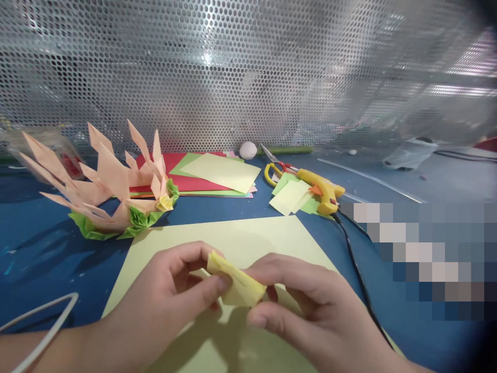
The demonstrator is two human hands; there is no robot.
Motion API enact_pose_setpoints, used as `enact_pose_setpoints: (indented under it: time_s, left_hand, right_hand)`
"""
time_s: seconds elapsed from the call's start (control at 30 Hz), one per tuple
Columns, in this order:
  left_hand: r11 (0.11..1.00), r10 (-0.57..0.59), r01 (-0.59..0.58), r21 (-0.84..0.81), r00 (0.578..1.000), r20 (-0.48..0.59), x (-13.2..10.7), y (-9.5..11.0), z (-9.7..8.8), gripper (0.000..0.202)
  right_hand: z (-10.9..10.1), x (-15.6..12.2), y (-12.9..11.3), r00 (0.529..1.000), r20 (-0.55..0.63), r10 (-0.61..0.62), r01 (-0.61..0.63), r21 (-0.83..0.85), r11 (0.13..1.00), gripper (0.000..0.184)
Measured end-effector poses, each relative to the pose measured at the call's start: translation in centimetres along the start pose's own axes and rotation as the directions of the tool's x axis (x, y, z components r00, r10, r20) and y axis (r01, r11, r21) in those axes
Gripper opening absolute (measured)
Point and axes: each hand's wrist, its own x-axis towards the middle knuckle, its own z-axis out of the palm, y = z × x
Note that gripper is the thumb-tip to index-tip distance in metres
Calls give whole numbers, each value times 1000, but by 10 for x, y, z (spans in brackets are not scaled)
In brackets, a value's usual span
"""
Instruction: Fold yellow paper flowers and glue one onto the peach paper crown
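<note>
A small folded piece of yellow paper (236, 284) is pinched between both hands above a large pale yellow sheet (248, 235) on the blue table. My left hand (171, 300) grips its left end with thumb and fingers closed. My right hand (310, 311) grips its right end the same way. A paper lotus (112, 191) with peach petals and green leaves stands at the left.
A stack of red, green and yellow sheets (209, 176) lies at the back. Further right are yellow-handled scissors (274, 166), a yellow glue gun (322, 191) on small paper scraps with its black cord (357, 269), and a white ball (247, 150). A perforated metal wall (248, 67) stands behind. A white cable (42, 321) loops at the lower left.
</note>
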Motion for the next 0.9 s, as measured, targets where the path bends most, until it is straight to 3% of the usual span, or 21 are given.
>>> enact_pose_setpoints:
  time_s: [0.2,0.3,0.5,0.67,0.77,0.9]
  left_hand:
    - [977,4,-21,-213,997,-80,8,-3,-2,27]
    - [981,25,-34,-192,999,-48,10,-1,0,20]
    - [999,40,-37,35,995,-91,4,3,1,5]
    - [995,84,-85,41,996,31,-3,-3,1,20]
    - [990,100,-107,89,991,85,-3,-7,0,32]
    - [994,49,-62,93,989,138,0,-7,0,30]
  right_hand:
    - [-1,-3,11,987,120,108,-132,215,968,24]
    - [0,-4,14,984,123,129,-157,261,952,24]
    - [3,-2,8,991,44,127,-130,77,989,9]
    - [5,-3,2,989,-73,126,-134,-108,985,12]
    - [8,-5,1,976,-166,141,-158,-99,982,9]
    - [11,-7,2,969,-168,183,-201,-99,975,6]
